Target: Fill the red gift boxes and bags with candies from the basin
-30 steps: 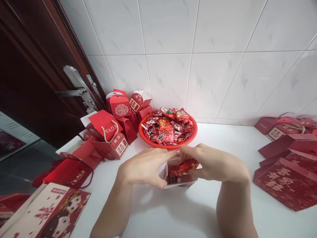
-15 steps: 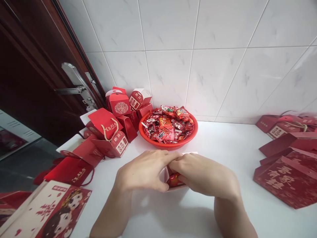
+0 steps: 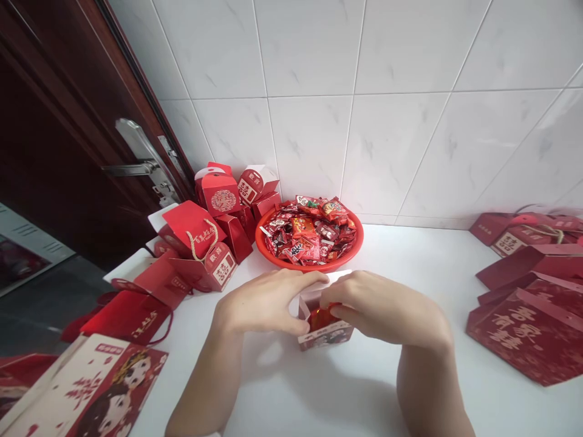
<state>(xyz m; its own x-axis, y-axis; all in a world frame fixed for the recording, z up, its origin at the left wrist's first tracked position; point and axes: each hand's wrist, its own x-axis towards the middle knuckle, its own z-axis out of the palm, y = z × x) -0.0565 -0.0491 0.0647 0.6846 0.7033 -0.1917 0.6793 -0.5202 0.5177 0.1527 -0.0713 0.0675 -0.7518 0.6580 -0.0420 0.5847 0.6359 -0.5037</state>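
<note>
A small candy box [image 3: 328,337], its front printed with a cartoon, stands upright on the table with its top open. My left hand [image 3: 266,303] grips its left side, thumb at the near left corner and fingers reaching over to the far side. At the mouth of the box, my right hand [image 3: 371,309] has its fingers bent and closed on a shiny red wrapped candy [image 3: 320,317]. Some of the fingertips and the inside of the box are hidden. Just behind the box sits a red bowl [image 3: 314,267] heaped with wrapped candies [image 3: 306,232].
Folded red gift boxes [image 3: 200,261] cluster at the left, several with cord handles. A larger cartoon-printed box [image 3: 91,385] lies at the near left. More red boxes [image 3: 523,331] stand at the right. Behind the white table [image 3: 419,261] rises a tiled wall [image 3: 392,145], with a dark door [image 3: 59,109] at the left.
My right hand has risen a little and shifted right, and the fingers of the two hands have drawn apart. More of the box's front and opening now shows.
</note>
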